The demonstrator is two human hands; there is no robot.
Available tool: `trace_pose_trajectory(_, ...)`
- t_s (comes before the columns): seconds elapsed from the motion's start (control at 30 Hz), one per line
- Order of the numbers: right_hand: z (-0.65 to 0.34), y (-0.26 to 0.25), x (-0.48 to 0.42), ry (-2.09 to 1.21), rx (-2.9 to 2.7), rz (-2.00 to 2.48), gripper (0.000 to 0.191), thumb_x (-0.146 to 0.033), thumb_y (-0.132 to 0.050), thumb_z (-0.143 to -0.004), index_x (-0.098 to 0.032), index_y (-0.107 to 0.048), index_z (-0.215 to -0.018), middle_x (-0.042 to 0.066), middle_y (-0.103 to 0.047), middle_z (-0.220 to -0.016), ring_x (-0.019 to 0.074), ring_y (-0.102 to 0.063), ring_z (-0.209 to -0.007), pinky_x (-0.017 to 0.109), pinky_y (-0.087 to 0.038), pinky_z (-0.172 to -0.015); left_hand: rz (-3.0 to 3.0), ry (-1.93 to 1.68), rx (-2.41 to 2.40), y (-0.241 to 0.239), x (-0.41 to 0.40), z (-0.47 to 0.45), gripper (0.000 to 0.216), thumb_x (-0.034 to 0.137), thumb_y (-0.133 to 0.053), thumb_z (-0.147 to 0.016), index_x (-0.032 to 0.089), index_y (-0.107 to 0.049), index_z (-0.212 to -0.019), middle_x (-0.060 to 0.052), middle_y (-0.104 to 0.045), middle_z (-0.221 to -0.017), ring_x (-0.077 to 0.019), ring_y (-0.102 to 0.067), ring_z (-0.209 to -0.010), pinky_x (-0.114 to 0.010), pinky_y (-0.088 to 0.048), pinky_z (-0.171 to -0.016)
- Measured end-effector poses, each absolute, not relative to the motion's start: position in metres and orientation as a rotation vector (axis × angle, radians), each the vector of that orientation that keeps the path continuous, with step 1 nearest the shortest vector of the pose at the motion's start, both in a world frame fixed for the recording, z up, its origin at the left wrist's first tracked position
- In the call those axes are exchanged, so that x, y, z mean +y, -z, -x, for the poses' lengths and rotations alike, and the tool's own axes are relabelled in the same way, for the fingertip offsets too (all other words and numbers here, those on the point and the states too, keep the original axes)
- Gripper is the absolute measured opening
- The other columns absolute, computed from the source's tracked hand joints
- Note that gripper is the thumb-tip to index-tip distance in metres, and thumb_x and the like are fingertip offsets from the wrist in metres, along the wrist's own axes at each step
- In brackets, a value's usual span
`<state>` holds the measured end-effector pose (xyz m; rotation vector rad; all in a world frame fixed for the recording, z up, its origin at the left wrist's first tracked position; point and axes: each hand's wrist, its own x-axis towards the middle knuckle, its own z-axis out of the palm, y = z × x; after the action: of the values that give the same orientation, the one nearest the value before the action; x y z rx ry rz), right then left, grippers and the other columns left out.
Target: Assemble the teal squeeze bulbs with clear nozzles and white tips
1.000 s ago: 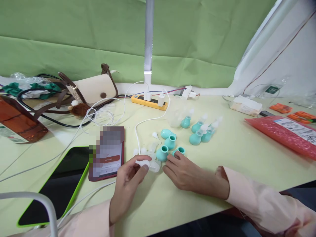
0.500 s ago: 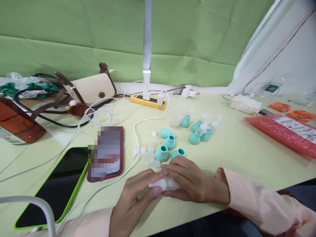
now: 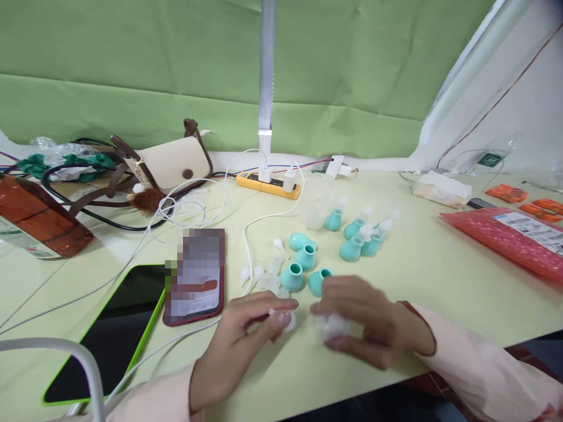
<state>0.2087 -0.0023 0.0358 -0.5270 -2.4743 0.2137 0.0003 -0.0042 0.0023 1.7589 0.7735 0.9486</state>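
Note:
My left hand (image 3: pixel 240 337) pinches a small white nozzle tip (image 3: pixel 289 320) between thumb and forefinger, low over the table's front. Just to the right, my right hand (image 3: pixel 369 319) is closed around a translucent plastic piece (image 3: pixel 326 327), smeared by motion. A gap separates the two held parts. Beyond my fingers, several teal squeeze bulbs (image 3: pixel 292 278) stand with open necks, and one teal bulb (image 3: pixel 301 241) lies on its side. Loose clear plastic fittings (image 3: pixel 269 283) and white tips (image 3: pixel 278 244) lie left of them. Farther back, several teal bulbs fitted with clear necks and white tips (image 3: pixel 350 248) stand together.
Two phones, one green-edged (image 3: pixel 109 334) and one in a dark red case (image 3: pixel 197 275), lie left beside a white cable (image 3: pixel 247 246). Behind are a yellow power strip (image 3: pixel 268 186), a cream handbag (image 3: pixel 176 164) and an orange bottle (image 3: pixel 41 220). A red bubble-wrap parcel (image 3: pixel 505 240) lies right.
My hands, together on one white and clear piece before, have drawn apart. My right hand has moved right with the translucent part, while the white tip stays in my left. The view has shifted slightly.

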Motion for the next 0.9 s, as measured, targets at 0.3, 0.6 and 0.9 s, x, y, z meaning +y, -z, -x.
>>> trace_pose_trajectory(0.3, -0.253, -0.048, 0.037, 0.067, -2.580, 1.421, 0.019, -0.023, -0.045, -0.079, -0.017, -0.059, -0.090, 0.005, -0.062, -0.071, 0.0161, -0.056, -0.063, 0.026, -0.039, -0.057, -3.277, -1.062, 0.597, 0.009, 0.009, 0.006, 0.023, 0.004, -0.036, -0.080, 0.007, -0.060, -0.079, -0.014, -0.064, -0.083, -0.0256, -0.057, -0.078, -0.038, -0.048, -0.065)
trace_pose_trajectory(0.6, -0.249, -0.038, 0.041, 0.077, -2.609, 1.519, 0.024, -0.028, -0.048, -0.079, -0.016, -0.059, -0.097, 0.005, -0.064, -0.072, 0.0169, -0.059, -0.065, 0.026, -0.041, -0.057, -3.310, -0.557, 0.569, 0.010, 0.009, 0.005, 0.017, 0.010, -0.040, -0.082, 0.009, -0.056, -0.086, -0.008, -0.058, -0.069, -0.0196, -0.056, -0.062, -0.028, -0.046, -0.045)
trace_pose_trajectory(0.9, -0.283, -0.102, 0.089, 0.434, -2.210, 1.931, 0.034, -0.037, -0.046, -0.076, -0.015, -0.057, -0.100, 0.009, -0.063, -0.093, 0.0266, -0.053, -0.091, 0.033, -0.041, -0.067, -3.428, -0.426, 0.856, 0.014, 0.007, 0.005, 0.035, -0.004, -0.030, -0.075, 0.002, -0.052, -0.102, -0.017, -0.061, -0.088, -0.0265, -0.056, -0.083, -0.037, -0.046, -0.064)
